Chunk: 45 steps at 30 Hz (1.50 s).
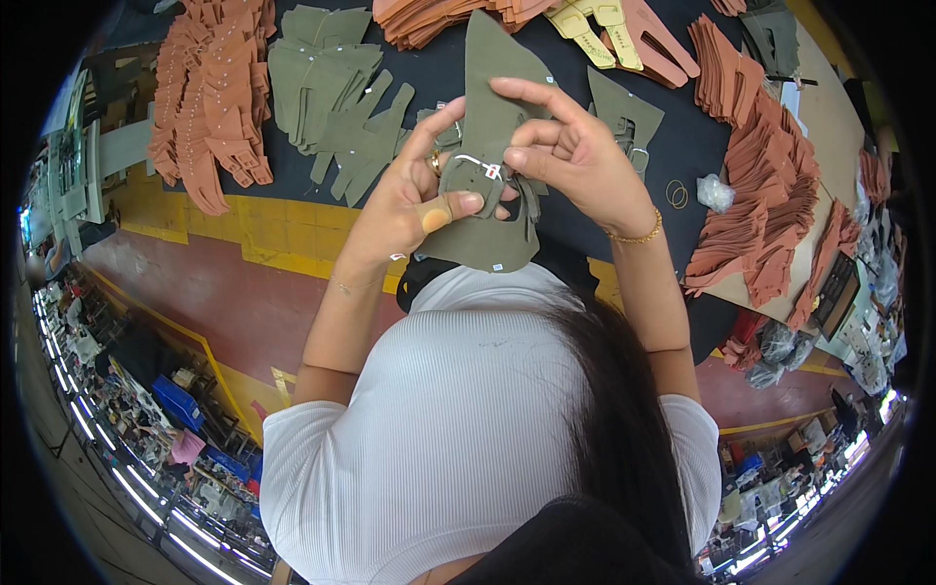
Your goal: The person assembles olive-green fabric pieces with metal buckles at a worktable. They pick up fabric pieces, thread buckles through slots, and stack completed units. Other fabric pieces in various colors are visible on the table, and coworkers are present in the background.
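Observation:
Between my two hands, above the near part of the dark table, is a bundle of olive-green cut pieces (497,97). The largest has a pointed upper end and a wide lower end, with small white labels stuck on it. My left hand (414,200) is closed round the bundle's left side, its thumb pressed on a smaller rounded green piece (466,178) lying in front. A white tie with a small red-and-white tag (493,172) crosses that piece. My right hand (575,156) pinches at the bundle's right edge by the tag, its index finger bent against the large piece.
Stacks of olive-green pieces (327,83) lie on the dark table's left half. Orange-brown pieces are heaped at far left (210,97) and along the right (760,205). Yellow pieces (590,29) lie at the back. Right of my hand are rubber bands (676,193) and a crumpled clear bag (715,194).

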Motion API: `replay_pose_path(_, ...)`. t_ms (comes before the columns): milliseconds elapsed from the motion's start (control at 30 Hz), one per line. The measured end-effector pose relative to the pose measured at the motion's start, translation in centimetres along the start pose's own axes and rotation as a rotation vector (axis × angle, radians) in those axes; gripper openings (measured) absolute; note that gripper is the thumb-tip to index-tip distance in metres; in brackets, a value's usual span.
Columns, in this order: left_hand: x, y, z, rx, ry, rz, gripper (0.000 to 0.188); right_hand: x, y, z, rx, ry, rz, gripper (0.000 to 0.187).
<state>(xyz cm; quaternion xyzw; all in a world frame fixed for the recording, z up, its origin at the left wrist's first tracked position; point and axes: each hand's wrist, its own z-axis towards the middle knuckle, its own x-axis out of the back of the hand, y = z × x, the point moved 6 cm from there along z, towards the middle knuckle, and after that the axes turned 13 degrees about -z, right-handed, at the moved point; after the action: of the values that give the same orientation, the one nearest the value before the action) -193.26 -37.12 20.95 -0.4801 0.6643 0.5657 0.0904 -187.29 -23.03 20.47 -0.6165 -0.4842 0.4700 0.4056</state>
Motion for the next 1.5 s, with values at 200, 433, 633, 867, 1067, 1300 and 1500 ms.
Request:
replay_pose_path(200, 0.7, -0.3, 0.1, 0.039, -0.02, -0.157, 0.074, 0.6, -1.0, -0.5, -0.003, 0.036, -0.084, 0.047)
replay_pose_path(433, 0.4, 0.4, 0.0, 0.075, -0.091, -0.173, 0.054, 1.4, -4.3, -2.0, 0.286, 0.314, -0.763, 0.029)
replay_pose_path(633, -1.3, 1.3, 1.9, -0.341, 0.124, -0.367, 0.029, 1.0, -4.9, -2.4, 0.377, 0.555, -0.989, 0.046)
replay_pose_path(867, -3.0, 1.5, 2.4, -0.303, 0.062, -0.528, 0.015, -0.3, -5.2, -1.5, 0.492, 0.599, -1.113, 0.065)
replay_pose_path(1067, -3.2, 1.8, 1.1, -0.315, 0.118, -0.306, 0.015, 0.8, -5.7, -2.1, 0.482, 0.511, -1.116, 0.062)
replay_pose_path(1300, -3.2, 1.8, 1.0, -0.298, 0.128, -0.317, 0.018, 0.8, -5.8, -2.4, 0.474, 0.478, -1.088, 0.06)
replay_pose_path(1500, -2.7, 1.6, 0.9, -0.318, 0.205, -0.151, 0.019, 1.1, -6.0, -2.4, 0.446, 0.505, -0.898, 0.057)
